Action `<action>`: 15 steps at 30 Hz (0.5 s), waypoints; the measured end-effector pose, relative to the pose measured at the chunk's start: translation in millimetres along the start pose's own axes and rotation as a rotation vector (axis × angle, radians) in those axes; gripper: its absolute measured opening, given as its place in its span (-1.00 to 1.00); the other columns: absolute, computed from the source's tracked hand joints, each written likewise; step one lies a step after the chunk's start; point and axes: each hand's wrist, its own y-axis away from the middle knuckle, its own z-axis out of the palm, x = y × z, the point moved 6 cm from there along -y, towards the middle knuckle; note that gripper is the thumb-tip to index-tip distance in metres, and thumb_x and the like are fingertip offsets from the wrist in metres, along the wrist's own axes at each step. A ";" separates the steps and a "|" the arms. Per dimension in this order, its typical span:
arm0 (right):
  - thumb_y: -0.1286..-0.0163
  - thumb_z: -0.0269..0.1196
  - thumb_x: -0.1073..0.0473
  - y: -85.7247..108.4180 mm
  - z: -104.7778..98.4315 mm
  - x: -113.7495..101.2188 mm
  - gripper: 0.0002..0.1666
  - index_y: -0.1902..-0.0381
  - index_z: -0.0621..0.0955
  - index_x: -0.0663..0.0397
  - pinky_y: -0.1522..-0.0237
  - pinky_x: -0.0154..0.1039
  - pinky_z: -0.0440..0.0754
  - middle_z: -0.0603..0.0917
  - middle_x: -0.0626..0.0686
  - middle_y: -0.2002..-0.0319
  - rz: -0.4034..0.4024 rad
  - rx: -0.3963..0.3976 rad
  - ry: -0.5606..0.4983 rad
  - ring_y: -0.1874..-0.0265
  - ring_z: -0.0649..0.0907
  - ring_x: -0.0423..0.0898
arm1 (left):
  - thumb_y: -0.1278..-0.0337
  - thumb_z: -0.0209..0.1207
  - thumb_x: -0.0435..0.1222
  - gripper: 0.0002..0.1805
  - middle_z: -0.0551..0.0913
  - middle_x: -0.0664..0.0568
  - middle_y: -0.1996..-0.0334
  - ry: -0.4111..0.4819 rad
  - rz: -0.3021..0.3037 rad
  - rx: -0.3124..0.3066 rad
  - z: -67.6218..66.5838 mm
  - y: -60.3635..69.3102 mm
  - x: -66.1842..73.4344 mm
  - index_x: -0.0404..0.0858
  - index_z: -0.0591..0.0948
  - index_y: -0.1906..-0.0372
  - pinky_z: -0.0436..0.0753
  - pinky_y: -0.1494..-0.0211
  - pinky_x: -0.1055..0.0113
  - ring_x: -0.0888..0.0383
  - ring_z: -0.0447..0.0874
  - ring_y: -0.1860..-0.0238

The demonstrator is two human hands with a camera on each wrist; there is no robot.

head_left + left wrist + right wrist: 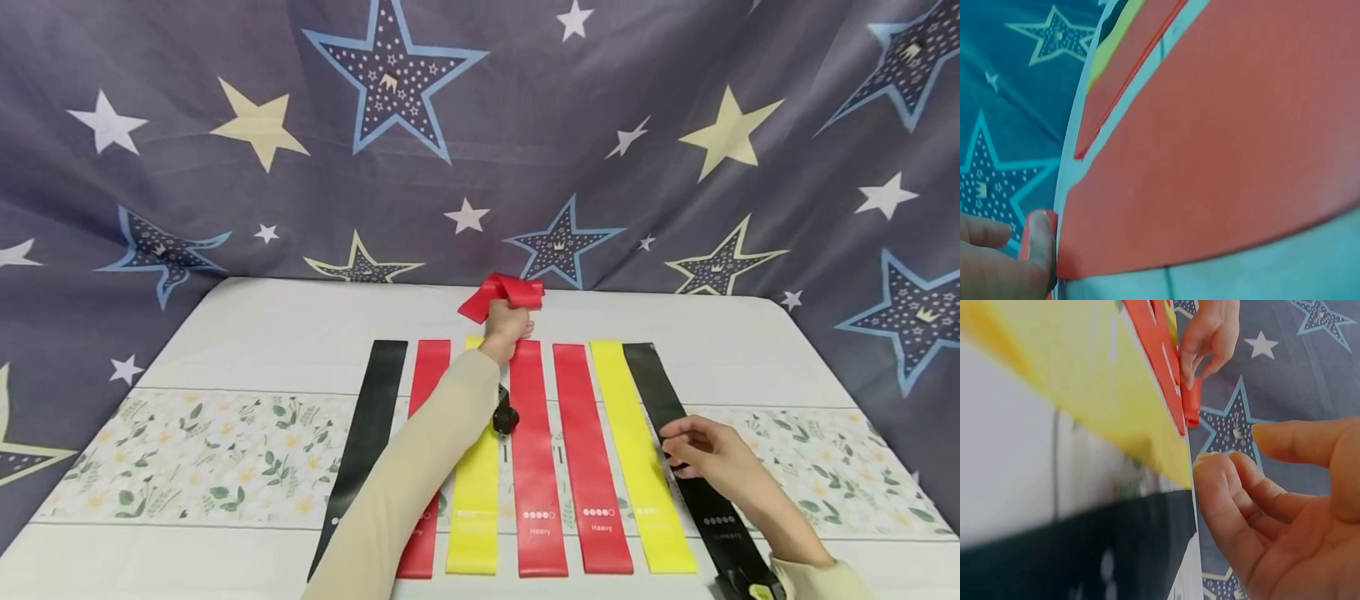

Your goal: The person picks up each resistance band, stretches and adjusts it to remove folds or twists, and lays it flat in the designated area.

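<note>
At the back of the table, my left hand grips a loosely folded red resistance band. Just in front of it lie flat bands side by side: a red band marked Heavy, another red band, and a yellow band partly under my forearm. My right hand is over the right-hand black band, fingers loosely bent. Nothing sits between its thumb and fingertips in the right wrist view. A yellow band lies left of that black one.
The left black band and a third flat red band are partly covered by my left sleeve. The white table carries a flowered strip. A star-patterned cloth hangs behind the far edge.
</note>
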 end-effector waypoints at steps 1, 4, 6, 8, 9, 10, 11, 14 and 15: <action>-0.40 0.12 0.27 -0.5 2.6 -2.4 -0.67 -0.01 0.45 0.43 0.34 -0.30 0.66 0.63 0.15 0.25 -0.008 -0.005 -0.008 0.37 0.61 -0.19 | -0.16 -0.02 -0.44 -0.60 0.62 -0.21 0.20 0.005 -0.009 -0.008 -0.2 -3.3 -1.2 -0.46 0.44 -0.12 0.67 0.10 0.32 0.12 0.61 0.39; -0.38 0.14 0.29 -2.6 8.9 -9.5 -0.69 0.03 0.45 0.45 0.36 -0.28 0.66 0.61 0.14 0.32 -0.038 -0.018 -0.045 0.41 0.59 -0.18 | -0.16 -0.03 -0.46 -0.48 0.60 -0.22 0.15 0.014 -0.028 -0.022 -1.8 -12.4 -4.1 -0.47 0.34 -0.27 0.68 0.19 0.38 0.19 0.56 0.47; -0.38 0.13 0.30 -2.9 11.8 -13.0 -0.69 0.03 0.44 0.46 0.37 -0.28 0.66 0.59 0.13 0.35 -0.050 -0.028 -0.062 0.42 0.57 -0.17 | -0.16 -0.03 -0.46 -0.45 0.62 -0.19 0.20 0.020 -0.042 -0.007 -2.8 -19.0 -5.4 -0.46 0.32 -0.30 0.66 0.32 0.45 0.24 0.54 0.55; -0.38 0.13 0.31 -3.1 12.5 -15.6 -0.69 0.02 0.44 0.46 0.38 -0.28 0.65 0.59 0.12 0.35 -0.055 -0.030 -0.068 0.43 0.57 -0.16 | -0.18 0.00 -0.44 -0.48 0.63 -0.14 0.28 0.017 -0.054 0.007 -2.7 -22.9 -5.1 -0.44 0.36 -0.28 0.61 0.45 0.51 0.28 0.50 0.62; -0.38 0.12 0.31 -3.2 12.2 -16.6 -0.69 0.02 0.44 0.46 0.38 -0.28 0.65 0.59 0.12 0.35 -0.056 -0.028 -0.070 0.43 0.57 -0.16 | -0.19 0.00 -0.44 -0.51 0.63 -0.13 0.32 0.020 -0.057 0.013 -1.7 -24.8 -4.3 -0.43 0.40 -0.25 0.58 0.51 0.52 0.29 0.48 0.65; -0.39 0.12 0.30 -3.2 11.7 -17.7 -0.69 0.02 0.43 0.46 0.38 -0.28 0.65 0.58 0.11 0.35 -0.057 -0.027 -0.071 0.44 0.57 -0.16 | -0.20 0.03 -0.42 -0.54 0.63 -0.12 0.35 0.016 -0.062 0.017 -0.7 -25.5 -3.2 -0.40 0.44 -0.23 0.54 0.55 0.52 0.29 0.46 0.67; -0.39 0.12 0.31 -3.4 10.8 -19.0 -0.69 0.02 0.43 0.46 0.38 -0.28 0.65 0.58 0.12 0.36 -0.063 -0.026 -0.076 0.44 0.56 -0.16 | -0.20 0.05 -0.40 -0.57 0.62 -0.10 0.37 0.005 -0.061 0.023 0.3 -25.5 -1.3 -0.37 0.48 -0.20 0.51 0.58 0.52 0.28 0.43 0.69; -0.38 0.12 0.32 -5.2 11.9 -23.5 -0.69 0.02 0.43 0.49 0.39 -0.27 0.65 0.58 0.14 0.36 -0.101 -0.036 -0.098 0.45 0.56 -0.16 | -0.16 0.14 -0.36 -0.62 0.66 -0.08 0.30 -0.053 -0.026 0.048 -0.7 -21.5 5.8 -0.30 0.59 -0.10 0.45 0.53 0.50 0.25 0.42 0.61; -0.38 0.13 0.32 -5.8 12.9 -25.5 -0.69 0.03 0.43 0.50 0.39 -0.27 0.65 0.58 0.15 0.36 -0.115 -0.041 -0.105 0.45 0.56 -0.17 | -0.14 0.16 -0.35 -0.63 0.68 -0.09 0.24 -0.080 -0.005 0.054 -1.4 -19.3 8.7 -0.29 0.62 -0.08 0.47 0.46 0.47 0.24 0.45 0.55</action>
